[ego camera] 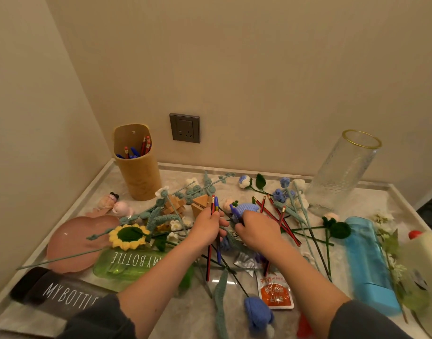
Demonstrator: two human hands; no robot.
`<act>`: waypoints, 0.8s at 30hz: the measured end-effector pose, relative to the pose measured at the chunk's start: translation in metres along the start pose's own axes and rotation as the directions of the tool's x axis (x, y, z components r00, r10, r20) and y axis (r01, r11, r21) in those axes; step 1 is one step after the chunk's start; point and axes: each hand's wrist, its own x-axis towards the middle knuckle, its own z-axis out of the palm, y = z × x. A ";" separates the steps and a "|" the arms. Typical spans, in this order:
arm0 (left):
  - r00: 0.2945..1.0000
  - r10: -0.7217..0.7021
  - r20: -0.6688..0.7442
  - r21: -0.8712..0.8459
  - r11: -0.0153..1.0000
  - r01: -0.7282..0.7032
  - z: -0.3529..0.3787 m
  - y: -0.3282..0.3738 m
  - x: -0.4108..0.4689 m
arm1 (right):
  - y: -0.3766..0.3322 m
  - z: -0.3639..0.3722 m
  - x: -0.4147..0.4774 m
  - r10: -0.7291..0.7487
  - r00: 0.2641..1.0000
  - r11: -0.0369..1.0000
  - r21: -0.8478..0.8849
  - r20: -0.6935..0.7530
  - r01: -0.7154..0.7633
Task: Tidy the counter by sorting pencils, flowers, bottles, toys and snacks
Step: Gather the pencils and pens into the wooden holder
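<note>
My left hand (207,227) grips a small bunch of red and blue pencils (214,206) over the middle of the counter. My right hand (257,227) is closed on a blue pen (234,211) beside a light blue crochet piece (248,207). More red pencils (276,217) lie loose to the right. A tan pencil holder (139,176) with several pencils stands at the back left. Crochet flowers lie scattered, among them a sunflower (129,236) and a blue tulip (258,313). An orange snack packet (275,292) lies near the front.
A clear glass vase (342,174) stands at the back right. A green bottle (129,264), a dark bottle (60,293) and a blue bottle (369,265) lie flat. A pink plate (73,243), small toys (117,204) and wooden puzzles (200,204) are also there. Wall socket (184,127) behind.
</note>
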 end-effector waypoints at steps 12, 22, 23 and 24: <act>0.986 -0.069 0.149 -0.338 0.934 0.116 -0.015 0.052 -0.014 | -0.035 -0.055 -0.014 -0.294 0.839 0.890 0.188 -0.458 0.415; 0.998 -0.022 0.061 -0.489 0.871 0.049 -0.056 0.065 -0.019 | -0.042 -0.041 -0.012 -0.486 0.856 0.843 0.163 -0.176 0.513; 0.999 -0.009 0.053 -0.507 0.861 0.035 -0.059 0.065 -0.020 | -0.045 -0.042 -0.009 -0.470 0.869 0.848 0.192 -0.155 0.493; 0.999 0.004 0.044 -0.527 0.849 0.020 -0.062 0.066 -0.022 | -0.049 -0.044 -0.007 -0.458 0.877 0.850 0.218 -0.148 0.480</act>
